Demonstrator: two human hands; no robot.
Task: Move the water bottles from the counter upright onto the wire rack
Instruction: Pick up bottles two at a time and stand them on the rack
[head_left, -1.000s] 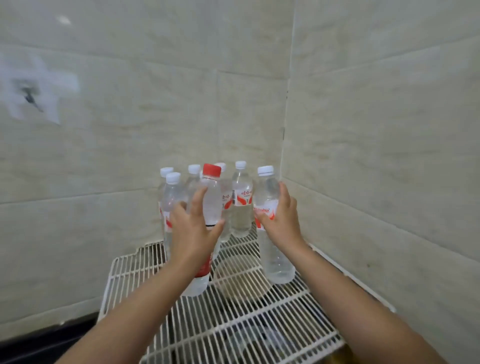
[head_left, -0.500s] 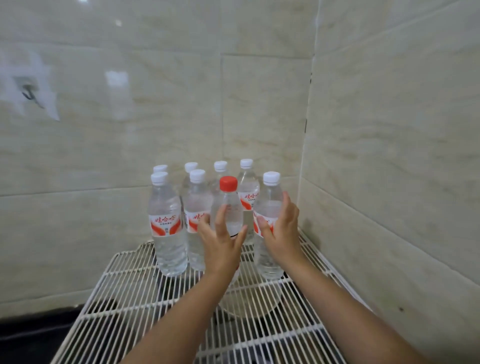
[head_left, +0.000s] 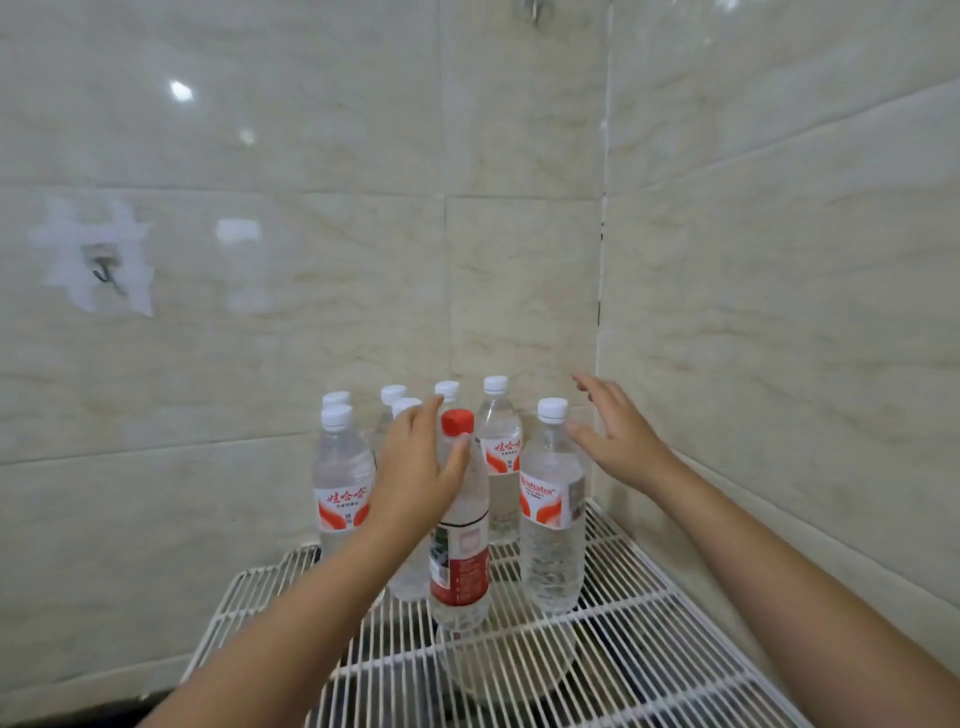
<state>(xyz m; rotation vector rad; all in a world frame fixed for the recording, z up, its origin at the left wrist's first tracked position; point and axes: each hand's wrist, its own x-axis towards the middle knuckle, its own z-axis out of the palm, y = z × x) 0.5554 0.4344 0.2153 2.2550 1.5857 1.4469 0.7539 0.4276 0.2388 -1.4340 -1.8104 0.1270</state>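
Upright water bottles crowd the wire rack's back corner, hemmed by tiled walls behind and to the right. The rack's front wires and left edge offer open approach room.

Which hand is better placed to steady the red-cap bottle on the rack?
Left. The left hand is right against the red-cap bottle, thumb by its neck. The right hand is open, clear of it, beyond the white-cap bottle on the wire rack.

L hand on red-cap bottle, R hand open, bottles upright on wire rack
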